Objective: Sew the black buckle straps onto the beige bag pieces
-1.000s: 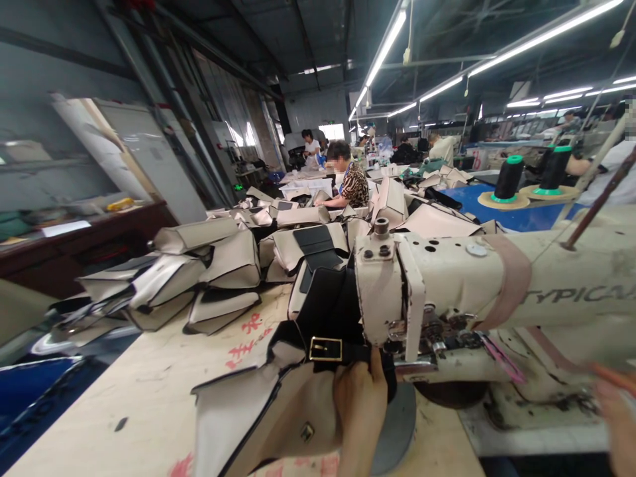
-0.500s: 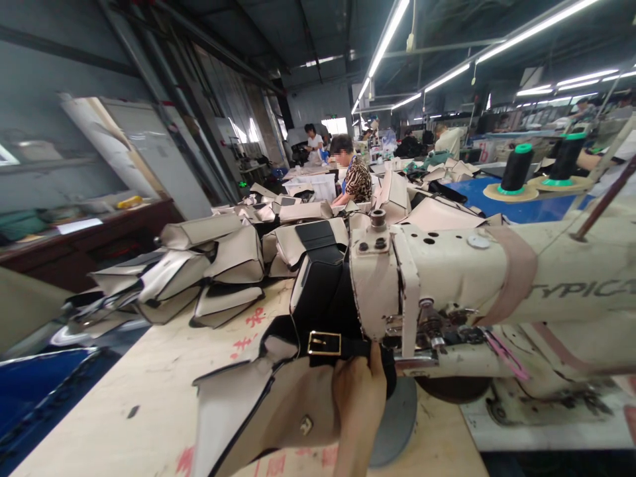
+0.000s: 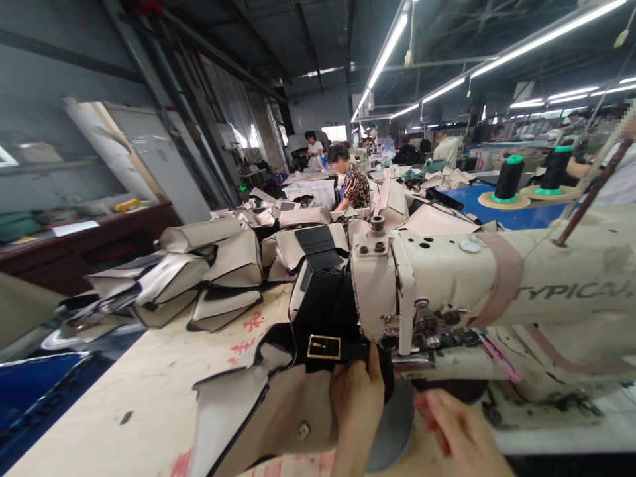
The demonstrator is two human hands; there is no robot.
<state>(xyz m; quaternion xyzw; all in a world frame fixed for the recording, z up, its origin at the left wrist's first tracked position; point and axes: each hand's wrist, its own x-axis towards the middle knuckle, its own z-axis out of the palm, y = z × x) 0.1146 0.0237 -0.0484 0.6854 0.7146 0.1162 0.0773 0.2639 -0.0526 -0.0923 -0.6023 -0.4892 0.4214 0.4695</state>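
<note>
Beige bag (image 3: pixel 283 414) sits over the tabletop (image 3: pixel 99 404), its black strap, with a gold buckle (image 3: pixel 324 347), running to the sewing machine (image 3: pixel 442 265) head. Left hand (image 3: pixel 356 401): fingers grasp the bag just beside the buckle. Right hand (image 3: pixel 460 427) near, apart from the bag; fingers half curled, blurred, cannot tell if holding anything. Other bags (image 3: pixel 233 255) heaped beyond.

The left hand (image 3: pixel 358 391) is gripping, one digit pointing up, its wrist slanting from below. The right hand (image 3: pixel 457 424), slightly blurred, is hovering beside it, fingers bending loosely.
</note>
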